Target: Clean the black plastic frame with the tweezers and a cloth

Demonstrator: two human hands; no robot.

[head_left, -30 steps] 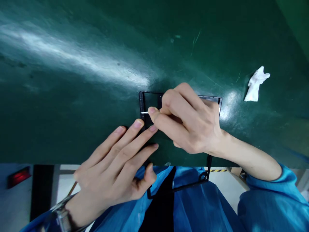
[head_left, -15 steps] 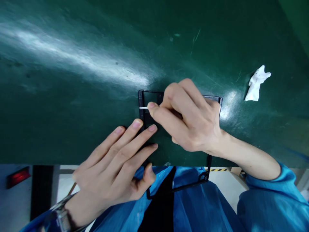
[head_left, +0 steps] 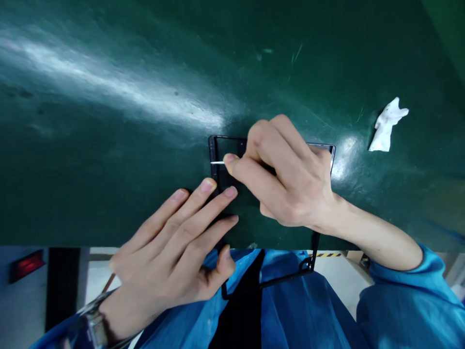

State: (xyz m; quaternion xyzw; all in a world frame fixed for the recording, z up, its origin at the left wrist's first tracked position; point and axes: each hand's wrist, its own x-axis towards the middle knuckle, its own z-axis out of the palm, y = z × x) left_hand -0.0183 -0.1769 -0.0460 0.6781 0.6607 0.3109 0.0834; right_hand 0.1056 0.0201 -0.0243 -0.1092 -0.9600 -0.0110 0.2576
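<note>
A thin black rectangular frame (head_left: 279,281) lies on the green tabletop, its lower end sticking out past the near table edge. My left hand (head_left: 178,242) rests flat with stretched, slightly spread fingers across the frame's left side. Bent fingers of my right hand (head_left: 290,179) pinch a thin, pale, pointed stick (head_left: 218,163), whose exact kind I cannot make out. Its tip touches the frame's left bar, just above my left fingertips. My right hand covers part of the frame's upper and right sides and the rest of the stick.
A crumpled white scrap (head_left: 387,126), perhaps tissue, lies to the right on the green table (head_left: 109,169). The table's near edge runs just before my body. Below it, at the far left, is a red-lit object (head_left: 29,265) on the floor side.
Almost nothing differs. My right hand and the pale stick have shifted very slightly to the right; the left hand stays on the frame.
</note>
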